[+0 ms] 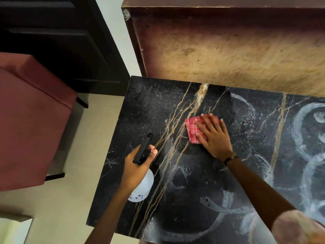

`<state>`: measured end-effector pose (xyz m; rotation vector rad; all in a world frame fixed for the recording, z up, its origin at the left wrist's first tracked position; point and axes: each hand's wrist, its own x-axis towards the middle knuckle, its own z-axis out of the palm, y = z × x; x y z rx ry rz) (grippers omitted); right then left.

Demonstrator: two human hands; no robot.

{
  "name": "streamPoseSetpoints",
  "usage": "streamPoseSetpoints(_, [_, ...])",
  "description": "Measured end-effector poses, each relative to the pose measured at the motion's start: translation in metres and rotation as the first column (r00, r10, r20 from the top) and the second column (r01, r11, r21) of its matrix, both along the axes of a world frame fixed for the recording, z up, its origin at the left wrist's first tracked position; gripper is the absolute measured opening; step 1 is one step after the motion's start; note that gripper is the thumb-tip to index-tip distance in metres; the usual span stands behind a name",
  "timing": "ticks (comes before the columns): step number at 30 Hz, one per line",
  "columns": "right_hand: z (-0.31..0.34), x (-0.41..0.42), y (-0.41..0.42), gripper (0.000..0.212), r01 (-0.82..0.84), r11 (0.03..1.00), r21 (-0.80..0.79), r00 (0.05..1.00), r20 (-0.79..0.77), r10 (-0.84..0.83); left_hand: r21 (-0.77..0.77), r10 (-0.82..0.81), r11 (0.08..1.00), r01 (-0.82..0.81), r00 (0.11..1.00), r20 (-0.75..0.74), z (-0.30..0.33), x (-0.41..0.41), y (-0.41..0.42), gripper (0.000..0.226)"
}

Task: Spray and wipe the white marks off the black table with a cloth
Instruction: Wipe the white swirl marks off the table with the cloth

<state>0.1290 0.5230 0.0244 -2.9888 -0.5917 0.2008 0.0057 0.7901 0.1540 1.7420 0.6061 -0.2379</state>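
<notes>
The black marble-look table (140, 110) carries gold veins and white swirl marks (302, 127) across its right side and near front. A red checked cloth (192, 130) lies on the tabletop, pressed flat under my right hand (212, 136), whose fingers are spread straight over it. My left hand (139, 164) grips a white spray bottle (142, 187) with a black trigger head (143, 148), held above the table's left part, nozzle pointing away from me.
A brown wooden cabinet back (228, 46) stands right behind the table. A red upholstered chair (29, 110) sits to the left on the pale tiled floor (73, 199). A dark door (58, 41) is at the far left.
</notes>
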Motion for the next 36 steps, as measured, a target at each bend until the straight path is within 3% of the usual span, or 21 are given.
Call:
streamPoseSetpoints(4, [0.005, 0.031, 0.069, 0.065, 0.110, 0.994, 0.015, 0.993, -0.037, -0.110, 0.001, 0.007, 1.000, -0.007, 1.000, 0.002, 0.001, -0.006, 0.007, 0.014])
streamPoseSetpoints(9, [0.000, -0.016, 0.129, 0.059, -0.100, 0.995, 0.020, 0.995, -0.010, 0.100, -0.001, -0.018, 1.000, 0.018, 1.000, 0.020, 0.000, -0.013, 0.015, 0.012])
streamPoseSetpoints(13, [-0.006, -0.067, 0.075, 0.058, -0.198, 0.980, -0.005, 0.980, 0.017, 0.198, -0.005, -0.041, 0.999, 0.041, 0.999, 0.032, 0.000, -0.018, 0.021, 0.010])
streamPoseSetpoints(18, [0.003, -0.054, 0.015, 0.061, 0.036, 0.999, -0.040, 0.999, -0.007, -0.036, -0.023, -0.053, 0.998, 0.053, 0.998, 0.025, 0.005, -0.028, 0.029, 0.010])
streamPoseSetpoints(23, [0.006, -0.027, 0.086, 0.065, 0.238, 0.971, 0.011, 0.971, -0.039, -0.238, -0.026, -0.068, 0.997, 0.068, 0.998, 0.017, 0.003, -0.036, 0.032, 0.010])
streamPoseSetpoints(27, [0.000, -0.067, 0.131, 0.063, 0.006, 1.000, 0.013, 0.999, -0.039, -0.006, -0.007, -0.082, 0.997, 0.083, 0.996, 0.033, 0.002, -0.044, 0.033, 0.008])
streamPoseSetpoints(31, [-0.003, -0.125, 0.090, 0.058, -0.173, 0.985, -0.012, 0.985, -0.019, 0.173, -0.015, -0.089, 0.996, 0.089, 0.996, 0.018, 0.003, -0.053, 0.035, 0.010])
streamPoseSetpoints(33, [0.001, -0.135, 0.047, 0.057, -0.133, 0.991, -0.017, 0.991, 0.021, 0.134, -0.016, -0.085, 0.996, 0.085, 0.996, 0.003, 0.004, -0.057, 0.037, 0.010])
streamPoseSetpoints(36, [0.008, -0.121, 0.003, 0.059, 0.065, 0.997, -0.033, 0.998, -0.016, -0.065, -0.006, -0.080, 0.997, 0.080, 0.997, -0.011, 0.006, -0.063, 0.038, 0.011])
